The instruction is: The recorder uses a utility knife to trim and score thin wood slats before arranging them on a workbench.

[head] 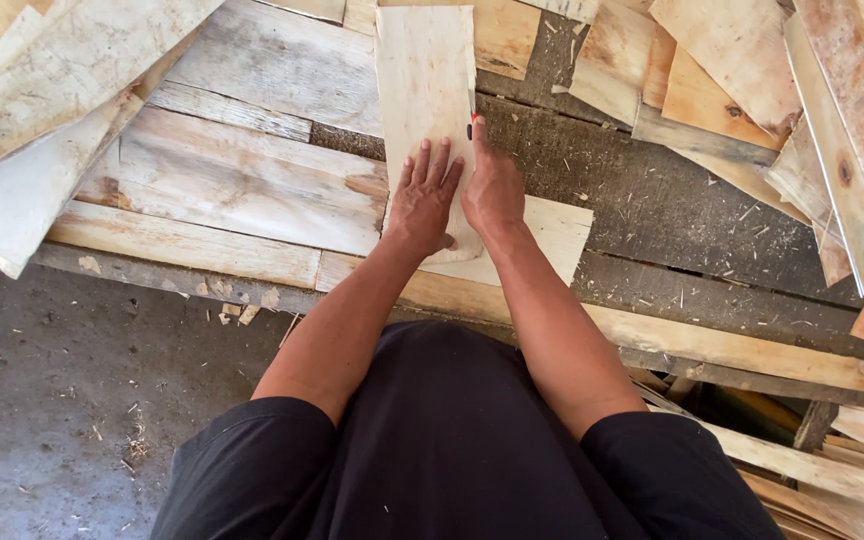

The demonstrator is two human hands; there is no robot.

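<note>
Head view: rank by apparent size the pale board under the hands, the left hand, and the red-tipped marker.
1. pale board, the largest by far, running up to the frame's top edge.
2. left hand, flat on the board.
3. red-tipped marker, mostly hidden in the right hand, so only its visible tip counts.

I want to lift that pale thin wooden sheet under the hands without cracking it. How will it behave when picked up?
The pale thin sheet looks like veneer, so it is probably light and bends when lifted by one end. Its edge is thin, so it may split along the grain. The left hand presses it flat, and the right hand holds a small marker at its edge, which hints it slides easily.
</note>
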